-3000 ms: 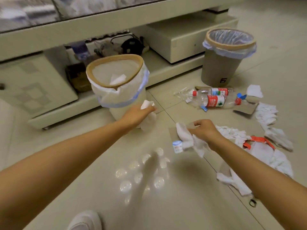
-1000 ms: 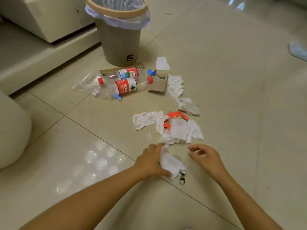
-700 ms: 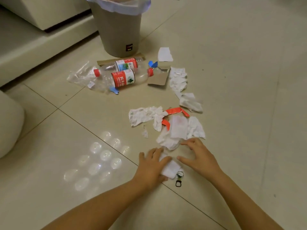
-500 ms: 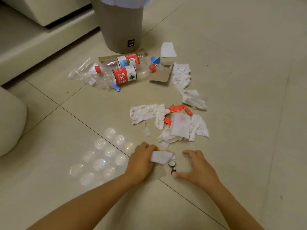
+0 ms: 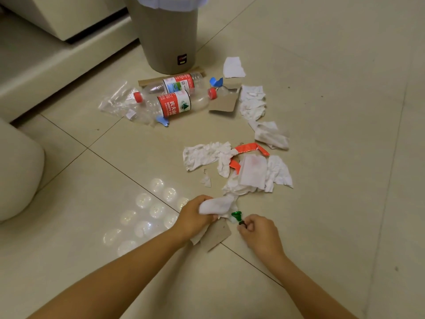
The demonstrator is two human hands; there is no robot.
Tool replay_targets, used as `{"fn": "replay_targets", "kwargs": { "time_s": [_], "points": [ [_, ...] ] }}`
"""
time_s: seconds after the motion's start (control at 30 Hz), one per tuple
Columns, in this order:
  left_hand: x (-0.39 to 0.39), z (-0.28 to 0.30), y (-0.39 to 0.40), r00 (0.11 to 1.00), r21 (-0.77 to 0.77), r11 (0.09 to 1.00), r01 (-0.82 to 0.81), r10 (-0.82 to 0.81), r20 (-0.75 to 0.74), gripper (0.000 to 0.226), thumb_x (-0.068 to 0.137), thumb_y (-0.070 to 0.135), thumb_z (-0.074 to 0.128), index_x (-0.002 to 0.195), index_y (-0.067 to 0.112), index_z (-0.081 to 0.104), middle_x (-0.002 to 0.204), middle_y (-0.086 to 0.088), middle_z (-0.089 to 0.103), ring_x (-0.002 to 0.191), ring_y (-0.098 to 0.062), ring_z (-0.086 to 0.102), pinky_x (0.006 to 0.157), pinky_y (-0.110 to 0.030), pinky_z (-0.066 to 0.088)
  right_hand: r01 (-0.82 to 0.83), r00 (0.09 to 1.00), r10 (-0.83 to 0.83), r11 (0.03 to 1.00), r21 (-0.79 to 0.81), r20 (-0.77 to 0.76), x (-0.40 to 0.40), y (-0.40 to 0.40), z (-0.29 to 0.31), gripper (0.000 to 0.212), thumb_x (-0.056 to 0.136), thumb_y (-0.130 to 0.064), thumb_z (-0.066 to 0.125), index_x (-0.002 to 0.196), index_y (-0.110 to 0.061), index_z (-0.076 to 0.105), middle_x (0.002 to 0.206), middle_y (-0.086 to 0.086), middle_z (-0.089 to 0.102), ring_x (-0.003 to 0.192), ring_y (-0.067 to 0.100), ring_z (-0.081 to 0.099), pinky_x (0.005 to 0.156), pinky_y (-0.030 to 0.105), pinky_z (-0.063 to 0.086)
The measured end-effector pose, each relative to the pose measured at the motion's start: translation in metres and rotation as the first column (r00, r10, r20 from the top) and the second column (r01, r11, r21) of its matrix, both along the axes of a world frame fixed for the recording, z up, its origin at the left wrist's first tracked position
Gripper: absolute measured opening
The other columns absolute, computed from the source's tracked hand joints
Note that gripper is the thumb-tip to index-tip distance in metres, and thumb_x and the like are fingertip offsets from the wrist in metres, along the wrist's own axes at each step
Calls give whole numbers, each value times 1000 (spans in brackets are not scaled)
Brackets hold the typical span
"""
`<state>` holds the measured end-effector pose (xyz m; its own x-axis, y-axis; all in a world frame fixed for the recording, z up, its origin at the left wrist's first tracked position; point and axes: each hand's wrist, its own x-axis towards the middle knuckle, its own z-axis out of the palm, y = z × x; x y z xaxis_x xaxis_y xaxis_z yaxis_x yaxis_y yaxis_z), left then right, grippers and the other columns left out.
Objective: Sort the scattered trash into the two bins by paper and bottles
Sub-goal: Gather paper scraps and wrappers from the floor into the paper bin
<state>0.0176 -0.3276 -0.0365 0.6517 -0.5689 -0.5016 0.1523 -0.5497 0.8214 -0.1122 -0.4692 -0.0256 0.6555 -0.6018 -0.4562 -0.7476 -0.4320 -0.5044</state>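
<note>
My left hand (image 5: pixel 192 218) grips a crumpled white tissue (image 5: pixel 216 204) low over the floor (image 5: pixel 322 111), with a scrap of cardboard (image 5: pixel 217 236) under it. My right hand (image 5: pixel 258 232) pinches a small green-capped object (image 5: pixel 236 216) just right of the tissue. Farther off lie torn paper scraps (image 5: pixel 243 169), then two red-labelled bottles (image 5: pixel 177 103) beside the grey bin (image 5: pixel 170 35) at the far side.
</note>
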Motion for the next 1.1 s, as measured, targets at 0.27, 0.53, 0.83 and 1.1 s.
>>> {"fn": "replay_targets", "kwargs": {
  "time_s": [0.27,0.53,0.83,1.1],
  "points": [
    [-10,16,-12,921,-24,966,-256,237,-308,41,72,40,70,108,23,60,104,1,67,96,-16,65,87,-36,54,-89,966,106,992,-84,237,16,23,7,18,89,-28,61,85,-13,70,74,-4,68,68,11,62,66,31,51],
    [-13,12,-16,933,-4,950,-312,305,-189,35,77,31,75,107,20,63,103,-2,70,96,-20,66,90,-43,53,-456,809,556,798,-393,192,15,30,-4,21,86,-20,53,103,-20,66,86,-5,60,72,16,60,53,26,45],
    [1,19,-2,957,38,959,-280,282,-65,15,88,27,65,102,22,65,99,0,68,94,-19,64,86,-37,53,45,902,97,948,-315,422,39,-42,13,42,78,-27,72,118,-23,61,123,0,50,113,20,48,84,33,47],
    [24,30,22,970,41,969,-242,242,-3,7,88,25,66,87,31,63,85,5,70,81,-12,63,76,-29,51,-499,853,511,740,-451,-106,72,-49,-1,62,80,-37,68,137,-29,46,149,7,31,134,32,33,95,41,37]
  ]
}}
